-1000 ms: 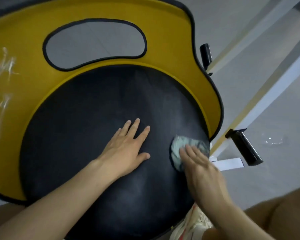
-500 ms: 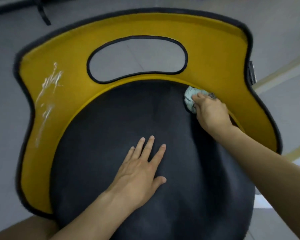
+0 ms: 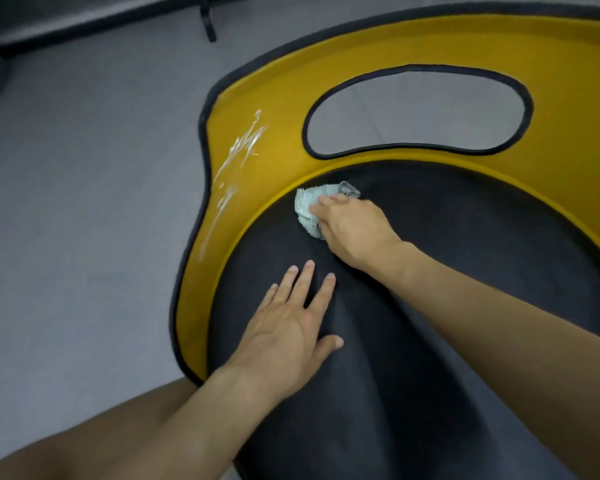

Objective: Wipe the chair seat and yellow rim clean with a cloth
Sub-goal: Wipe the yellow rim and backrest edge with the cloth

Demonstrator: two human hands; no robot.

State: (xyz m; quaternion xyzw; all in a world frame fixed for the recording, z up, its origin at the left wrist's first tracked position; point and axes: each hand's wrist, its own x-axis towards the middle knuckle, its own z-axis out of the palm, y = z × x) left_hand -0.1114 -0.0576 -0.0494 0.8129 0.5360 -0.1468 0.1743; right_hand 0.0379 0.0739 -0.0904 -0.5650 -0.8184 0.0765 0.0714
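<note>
A crumpled pale cloth lies at the seat's far left edge, just beside the yellow rim, the right hand pressing it down with its grip closed over it. The left hand rests flat and open on the seat, nearer the person. White smears on the rim left of the seat look untouched, so the rim seems undone.

The right hand covers the near part of the crumpled pale blue-green cloth, and the thumb is out of sight (so grip or flat press cannot be told). The broad yellow padded rim runs off the right edge. The round black fabric seat runs off the right and bottom. A blurred dark bar at top left is cut by the frame.
</note>
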